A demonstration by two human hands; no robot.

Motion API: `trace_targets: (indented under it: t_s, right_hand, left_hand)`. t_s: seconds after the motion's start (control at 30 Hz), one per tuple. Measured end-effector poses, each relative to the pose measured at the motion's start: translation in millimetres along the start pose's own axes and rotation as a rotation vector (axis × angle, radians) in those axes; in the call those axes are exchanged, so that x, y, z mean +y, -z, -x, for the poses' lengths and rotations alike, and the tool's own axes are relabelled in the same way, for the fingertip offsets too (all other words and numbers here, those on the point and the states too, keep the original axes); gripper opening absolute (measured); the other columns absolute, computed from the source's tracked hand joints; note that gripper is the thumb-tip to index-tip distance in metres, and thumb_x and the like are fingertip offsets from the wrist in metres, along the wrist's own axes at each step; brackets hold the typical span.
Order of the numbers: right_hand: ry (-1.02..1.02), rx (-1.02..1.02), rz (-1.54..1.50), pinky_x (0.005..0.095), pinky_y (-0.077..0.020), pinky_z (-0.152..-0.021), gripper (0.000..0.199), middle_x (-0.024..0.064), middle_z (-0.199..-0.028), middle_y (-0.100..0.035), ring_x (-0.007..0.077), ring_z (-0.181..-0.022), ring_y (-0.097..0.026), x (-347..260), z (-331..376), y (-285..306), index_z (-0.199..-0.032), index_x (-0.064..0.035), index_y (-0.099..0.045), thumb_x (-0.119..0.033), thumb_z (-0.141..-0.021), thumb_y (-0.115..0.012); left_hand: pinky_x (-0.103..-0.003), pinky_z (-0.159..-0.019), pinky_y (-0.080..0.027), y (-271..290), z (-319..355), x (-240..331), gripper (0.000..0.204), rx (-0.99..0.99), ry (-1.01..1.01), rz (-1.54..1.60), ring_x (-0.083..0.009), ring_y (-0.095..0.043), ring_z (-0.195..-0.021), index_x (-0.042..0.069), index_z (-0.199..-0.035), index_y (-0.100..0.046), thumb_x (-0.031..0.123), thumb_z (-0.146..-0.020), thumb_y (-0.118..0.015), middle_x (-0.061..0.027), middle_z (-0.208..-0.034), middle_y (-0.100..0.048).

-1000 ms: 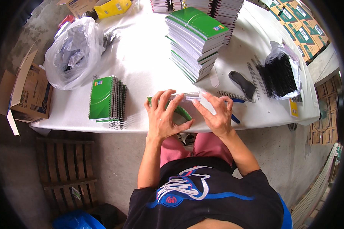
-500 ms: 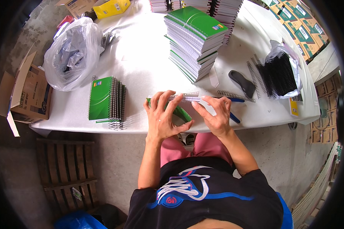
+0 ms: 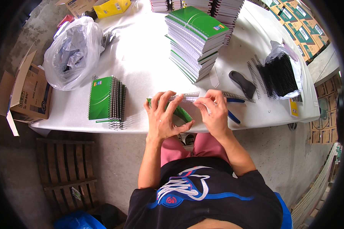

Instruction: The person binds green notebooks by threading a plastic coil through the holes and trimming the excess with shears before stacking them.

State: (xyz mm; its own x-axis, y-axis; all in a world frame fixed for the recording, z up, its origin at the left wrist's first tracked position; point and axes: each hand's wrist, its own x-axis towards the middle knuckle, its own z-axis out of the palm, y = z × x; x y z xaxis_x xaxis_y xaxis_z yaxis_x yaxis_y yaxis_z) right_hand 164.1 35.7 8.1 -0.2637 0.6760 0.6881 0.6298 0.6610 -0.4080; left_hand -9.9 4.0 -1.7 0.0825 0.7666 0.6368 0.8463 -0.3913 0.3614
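A green-covered notebook stands on edge at the front of the table, its white punched page edges facing up. My left hand is closed around it, with fingers over the top edge and thumb in front. At the notebook's right end my right hand is closed, thumb and forefinger pinched at the page edges. Whether a wire end is in that pinch is too small to tell. Just right of this hand lie a loose spiral wire and blue-handled pliers, partly hidden by the hand.
Spiral-bound green notebooks are stacked at the left. A tall pile of unbound green notebooks rises behind my hands. To the right are a black curved object and a bag of black spirals. A plastic bag and open carton stand left.
My right hand has turned and its fingers have drawn together into a tighter pinch at the notebook's right end. The left hand and the notebook have hardly moved.
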Motion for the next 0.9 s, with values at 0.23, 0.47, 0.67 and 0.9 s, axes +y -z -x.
trace_targets:
  t_s: [0.23,0.47,0.67,0.9]
  right_hand:
    - [0.195,-0.034,0.153,0.0323,-0.0335,-0.075,0.020,-0.0024,-0.092,-0.057,0.0134,-0.080,-0.056,-10,14,2,-0.089,-0.0131,-0.063,-0.007,-0.071,-0.067]
    - [-0.428,-0.143,-0.656,0.0309,-0.0481,-0.076,0.010,0.0046,-0.078,-0.062,0.0186,-0.082,-0.064,-17,15,3,-0.093,-0.0007,-0.054,-0.005,-0.088,-0.061]
    - [-0.442,-0.116,-0.850,0.0243,-0.0465,-0.079,0.007,0.0072,-0.091,-0.061,0.0144,-0.093,-0.061,-13,14,1,-0.095,-0.0011,-0.050,-0.004,-0.092,-0.055]
    - [-0.435,0.137,-0.845,0.0212,-0.0440,-0.077,0.005,0.0039,-0.096,-0.056,0.0096,-0.086,-0.055,0,17,10,-0.096,-0.0022,-0.052,-0.006,-0.094,-0.053]
  left_hand:
    - [-0.049,-0.088,-0.027,-4,0,4,0.072,0.019,0.055,-0.052,-0.0235,-0.045,-0.109,0.019,-0.117,-0.059,0.055,-0.056,-0.074,-0.0029,-0.113,-0.051]
    - [-0.050,-0.091,-0.026,-7,8,3,0.073,0.037,0.036,-0.051,-0.0237,-0.045,-0.107,0.017,-0.115,-0.060,0.054,-0.055,-0.075,-0.0040,-0.109,-0.051]
    - [-0.050,-0.092,-0.026,-10,4,8,0.078,0.069,0.075,-0.032,-0.0259,-0.045,-0.107,0.016,-0.114,-0.059,0.057,-0.051,-0.077,-0.0069,-0.107,-0.050]
    - [-0.051,-0.092,-0.029,-11,7,6,0.080,0.178,0.073,0.000,-0.0287,-0.043,-0.100,0.015,-0.115,-0.058,0.054,-0.048,-0.081,-0.0086,-0.100,-0.049]
